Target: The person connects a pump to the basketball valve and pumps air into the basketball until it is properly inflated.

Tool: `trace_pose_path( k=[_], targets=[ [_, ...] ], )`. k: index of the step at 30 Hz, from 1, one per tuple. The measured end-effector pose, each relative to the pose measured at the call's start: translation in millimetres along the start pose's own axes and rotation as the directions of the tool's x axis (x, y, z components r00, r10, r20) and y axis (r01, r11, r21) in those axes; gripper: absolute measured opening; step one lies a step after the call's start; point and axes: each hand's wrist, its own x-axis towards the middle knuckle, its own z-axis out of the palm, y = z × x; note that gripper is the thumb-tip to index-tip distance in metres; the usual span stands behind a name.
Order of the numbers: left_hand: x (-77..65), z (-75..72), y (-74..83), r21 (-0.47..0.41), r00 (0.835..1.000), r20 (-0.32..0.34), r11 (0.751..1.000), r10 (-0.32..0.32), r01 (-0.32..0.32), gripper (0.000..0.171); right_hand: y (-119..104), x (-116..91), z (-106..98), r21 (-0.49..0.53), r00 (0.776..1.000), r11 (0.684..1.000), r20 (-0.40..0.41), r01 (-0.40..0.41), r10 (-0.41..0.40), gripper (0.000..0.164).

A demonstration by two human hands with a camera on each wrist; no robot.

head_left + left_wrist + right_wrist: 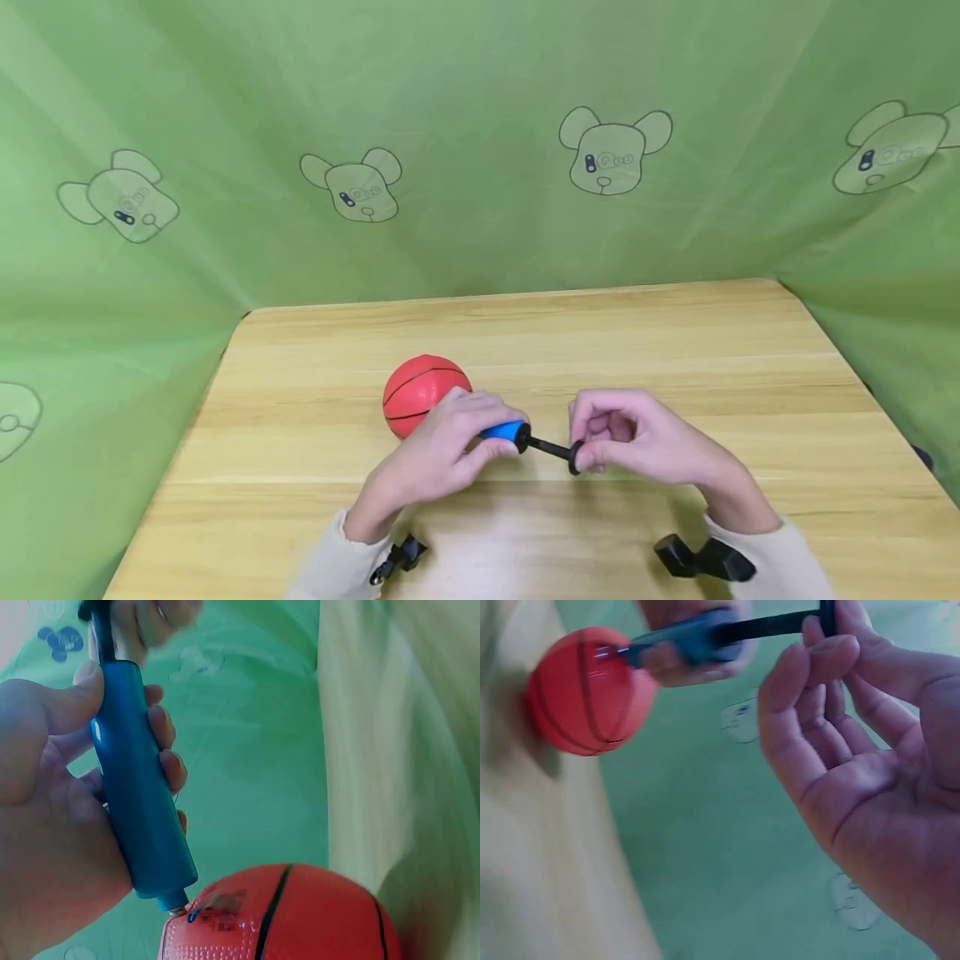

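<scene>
A blue hand pump (142,780) slants between the two hands, its nozzle end right at the surface of a red ball (420,392) with black seam lines. My left hand (450,446) wraps its fingers and thumb round the pump's barrel. The black plunger rod (549,447) is drawn out of the barrel toward the right. At its end, my right hand (637,437) pinches the black disc-shaped handle (575,457) between thumb and fingers. In the left wrist view, a dark printed patch (225,904) shows on the ball beside the nozzle.
Both hands work over a light wood-grain table (315,350). Green sheeting (480,75) printed with bear heads rises behind it and at both sides. A black device is strapped at the left wrist (401,557) and another at the right wrist (705,558).
</scene>
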Motion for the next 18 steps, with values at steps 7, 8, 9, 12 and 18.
trace_pose_path(
  k=[7,8,9,12,18],
  targets=[
    [2.0,7.2,1.8,-0.004,0.999,0.022,0.999,0.035,-0.035,0.017,13,10,11,-0.005,0.999,0.999,-0.003,-0.042,0.042,0.014],
    [2.0,6.6,1.1,-0.016,0.999,0.023,0.999,0.042,-0.042,0.017,10,9,11,-0.022,0.999,0.999,-0.011,-0.041,0.041,0.015],
    [2.3,5.8,0.4,-0.025,0.998,0.026,0.999,0.048,-0.048,0.017,7,8,11,-0.042,0.999,0.998,-0.017,-0.043,0.042,0.015],
    [2.9,2.1,-2.4,-0.062,0.997,0.038,0.996,0.061,-0.059,0.017,-7,3,9,-0.105,1.000,0.994,-0.020,-0.002,-0.001,0.022],
    [-5.4,-11.1,-10.5,-0.077,1.000,-0.026,0.997,-0.013,0.011,0.016,-29,-13,-6,-0.105,0.970,0.965,0.021,0.241,-0.240,0.040]
  ],
)
